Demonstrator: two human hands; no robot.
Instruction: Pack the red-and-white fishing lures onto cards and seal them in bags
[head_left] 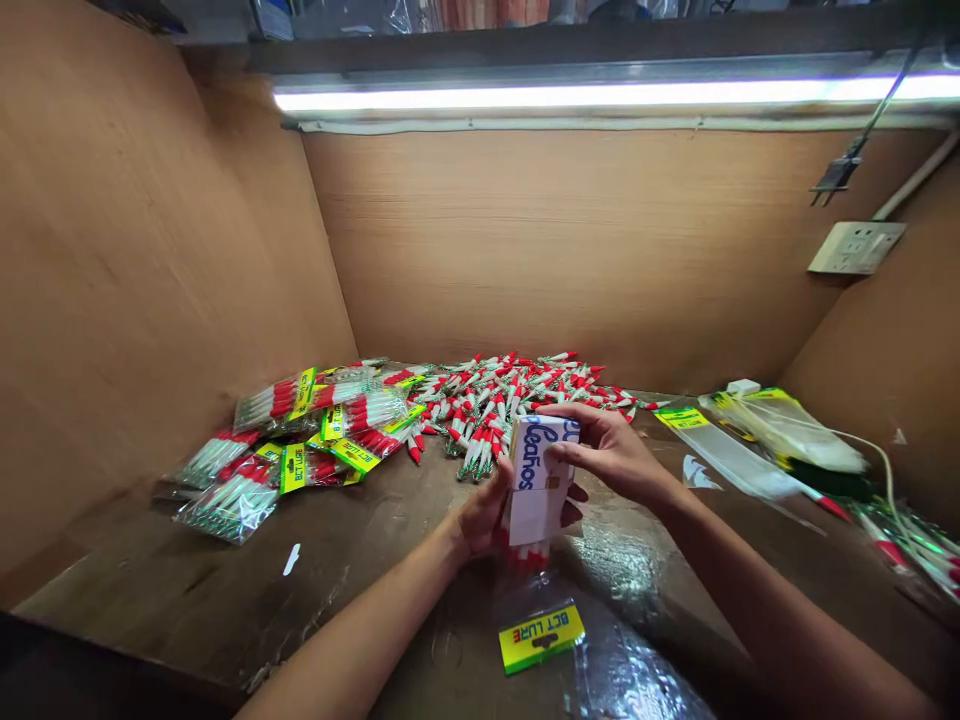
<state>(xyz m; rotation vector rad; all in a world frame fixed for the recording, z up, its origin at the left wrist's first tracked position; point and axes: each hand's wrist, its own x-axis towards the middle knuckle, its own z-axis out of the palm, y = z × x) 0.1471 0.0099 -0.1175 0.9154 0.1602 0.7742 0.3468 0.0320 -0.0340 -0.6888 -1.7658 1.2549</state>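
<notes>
Both hands meet over the middle of the worktable around a white card sleeve (538,470) with blue lettering. My left hand (487,515) grips its lower part, where red lure tips stick out from the bottom. My right hand (611,450) closes its fingers over the sleeve's top right edge. Just below them lies a clear plastic bag with a yellow-green label (541,636). A big loose heap of red, white and green lures (510,395) lies right behind the hands.
Filled labelled lure bags (300,440) are piled at the left. Empty clear bags (757,440), a cable and more lures lie at the right. Wooden walls enclose the table, with a wall socket (855,247) at right and a tube light (600,95) overhead.
</notes>
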